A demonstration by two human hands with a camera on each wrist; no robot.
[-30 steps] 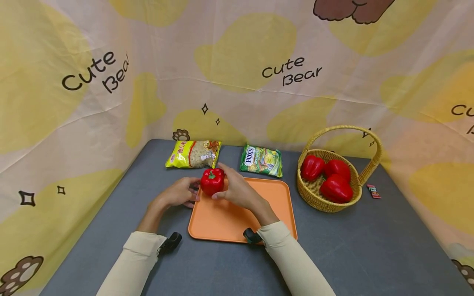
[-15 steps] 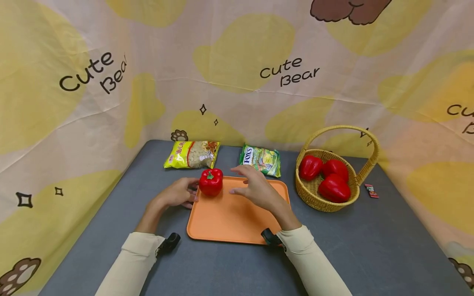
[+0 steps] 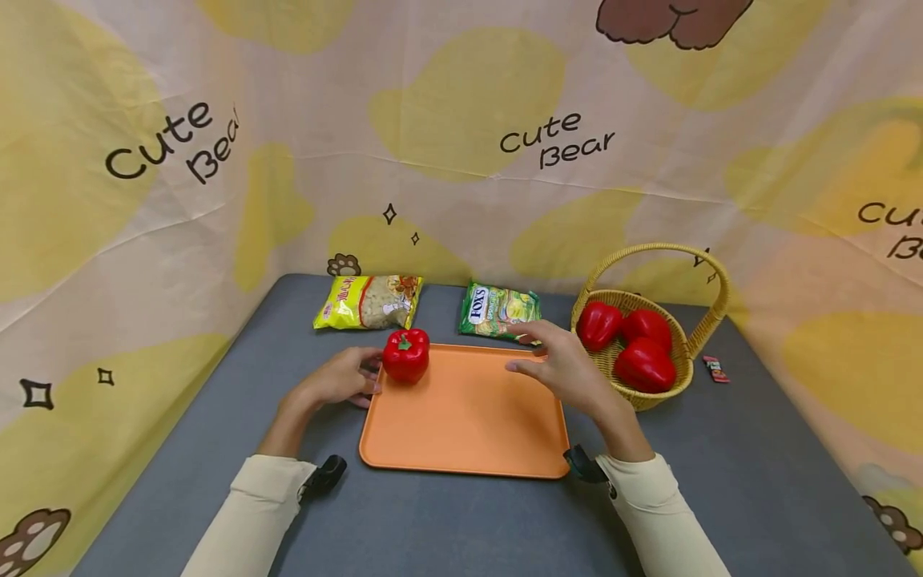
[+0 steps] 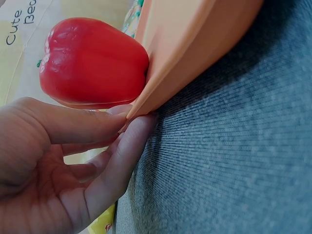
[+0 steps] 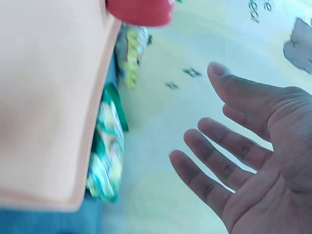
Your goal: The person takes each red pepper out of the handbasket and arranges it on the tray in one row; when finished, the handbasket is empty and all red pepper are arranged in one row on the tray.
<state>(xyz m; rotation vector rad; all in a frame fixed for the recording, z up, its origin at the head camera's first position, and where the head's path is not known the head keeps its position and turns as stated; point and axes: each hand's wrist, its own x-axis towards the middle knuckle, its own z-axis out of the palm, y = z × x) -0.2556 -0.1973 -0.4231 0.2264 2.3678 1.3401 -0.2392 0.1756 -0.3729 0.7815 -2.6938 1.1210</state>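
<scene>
A red bell pepper (image 3: 406, 356) with a green stem stands upright on the far left corner of an orange tray (image 3: 469, 417). My left hand (image 3: 339, 378) is at the tray's left edge; in the left wrist view its thumb and fingers pinch the tray's rim (image 4: 165, 80), just beside the pepper. Over the tray's far right corner hovers my right hand (image 3: 566, 365), with its fingers spread and nothing in them. Right of it stands a yellow wicker basket (image 3: 587, 377) with a tall handle, holding three red bell peppers (image 3: 645, 365).
Behind the tray lie a yellow snack bag (image 3: 370, 302) and a green Fox's candy bag (image 3: 497, 310). A small red packet (image 3: 716, 369) is right of the basket. Printed cloth walls (image 3: 447, 104) enclose the grey table (image 3: 447, 521) at the back and sides.
My right hand has let go of the bell pepper on the tray and moved right toward the basket. My left hand has stayed at the tray's left edge.
</scene>
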